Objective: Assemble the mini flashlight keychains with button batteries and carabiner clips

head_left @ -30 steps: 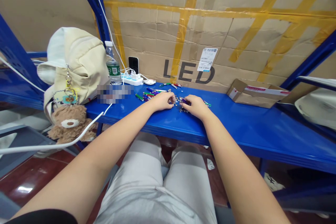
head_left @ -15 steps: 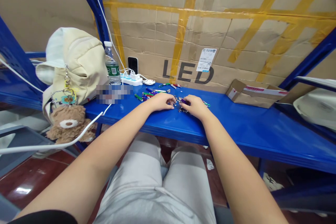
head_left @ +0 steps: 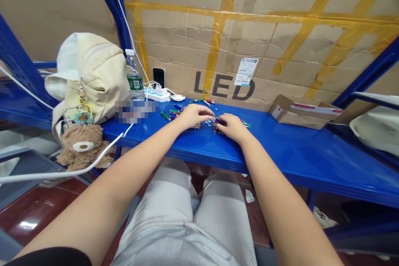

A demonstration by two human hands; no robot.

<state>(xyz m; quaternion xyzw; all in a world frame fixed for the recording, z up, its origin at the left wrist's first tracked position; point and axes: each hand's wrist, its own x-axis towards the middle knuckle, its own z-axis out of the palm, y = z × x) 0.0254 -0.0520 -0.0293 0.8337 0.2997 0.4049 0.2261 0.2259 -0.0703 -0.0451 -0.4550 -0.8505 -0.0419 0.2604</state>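
Left hand (head_left: pixel 195 115) sits just beside a scatter of small metal parts (head_left: pixel 209 122) on the blue steel shelf (head_left: pixel 296 151), fingers (head_left: pixel 204 112) loosely curled, slightly spread. Right hand (head_left: pixel 233 128) curls over a purple keychain light (head_left: pixel 220 121); can't tell if it's pinched.

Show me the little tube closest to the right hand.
The purple one touching the right hand; the other tubes lie farther off, past the left hand.
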